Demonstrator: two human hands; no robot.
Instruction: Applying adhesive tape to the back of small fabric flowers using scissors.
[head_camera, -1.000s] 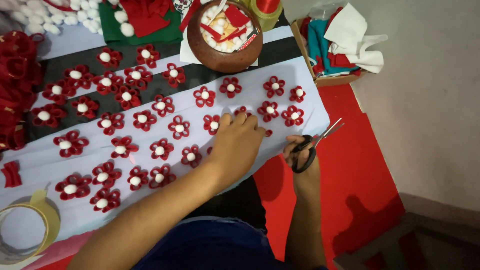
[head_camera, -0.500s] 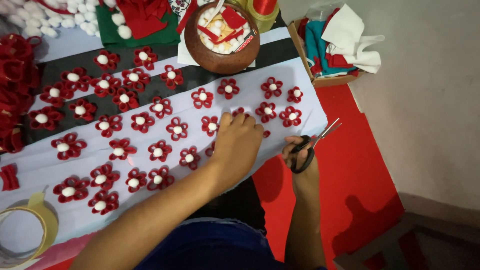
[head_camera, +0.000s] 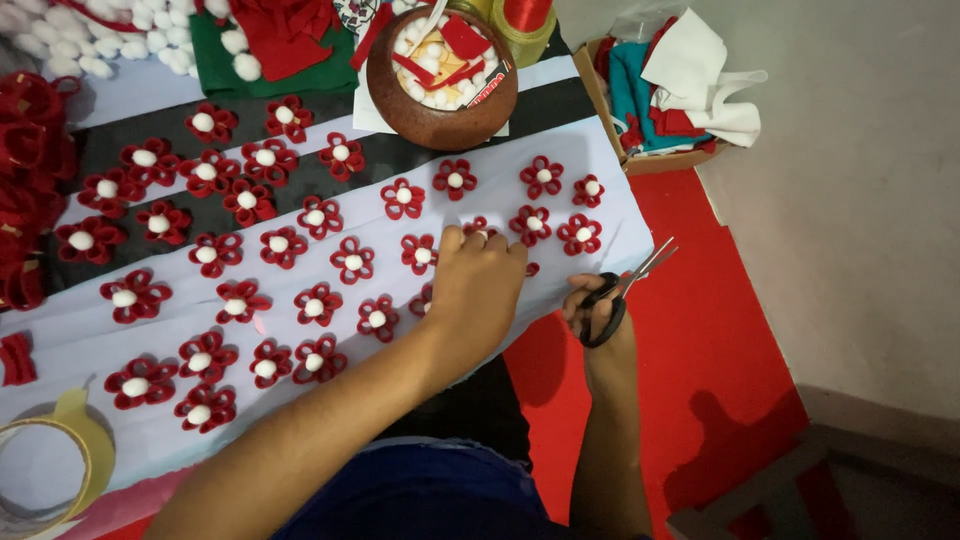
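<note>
**Risk: flowers knocked out of line near frame centre**

The left hand (head_camera: 480, 290) is laid palm-down, fingers curled, on the pale lilac cloth strip (head_camera: 620, 215), over a small red felt flower w/ white pompom centre (head_camera: 481, 228); whether it's pinched can't be told. Black-handled scissors (head_camera: 618, 295) are gripped by the right hand (head_camera: 598, 322), blades slightly parted, at the cloth edge, centre-right. Neighbouring flowers could be swept by the wrist; cloth could be snagged by the blades.
</note>
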